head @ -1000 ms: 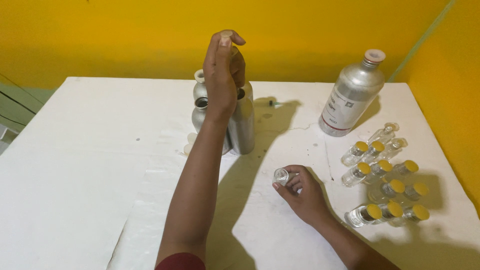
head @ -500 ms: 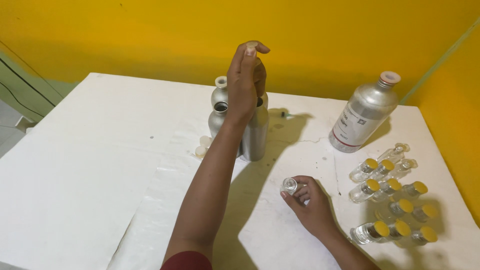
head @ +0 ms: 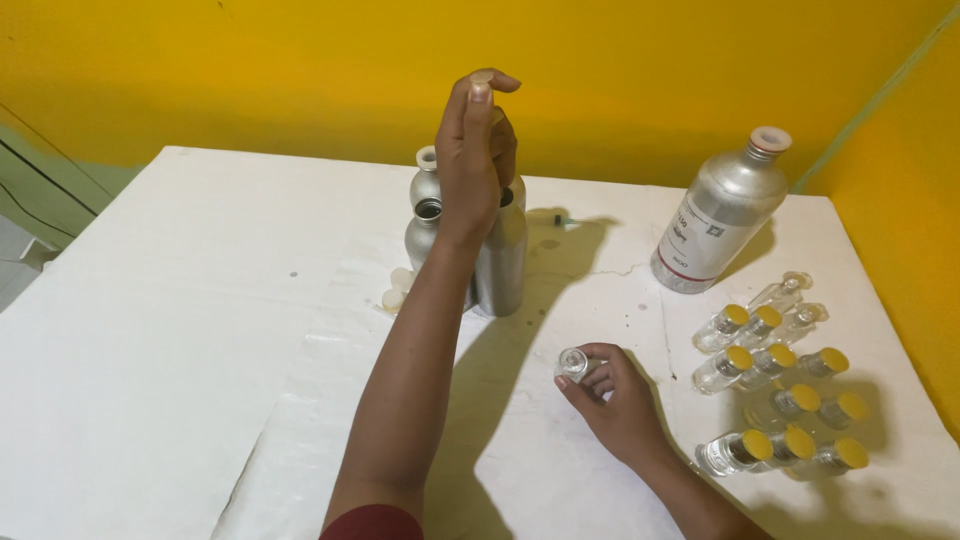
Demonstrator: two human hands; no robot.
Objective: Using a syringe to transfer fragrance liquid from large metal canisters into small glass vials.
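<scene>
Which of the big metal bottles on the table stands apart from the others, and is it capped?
The labelled silver bottle at the back right, capped in white. It stands alone, while the other metal bottles cluster under the raised left hand.

1. Bright, even light on the white table (head: 150, 330); focus sharp.
2. The raised left arm (head: 410, 370) casts a soft shadow rightward.
3. Glare glints on the metal bottles (head: 500, 260).

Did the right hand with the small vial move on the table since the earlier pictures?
No. The right hand holds the small vial at the same spot left of the yellow-capped vials; only the camera shifted.
</scene>
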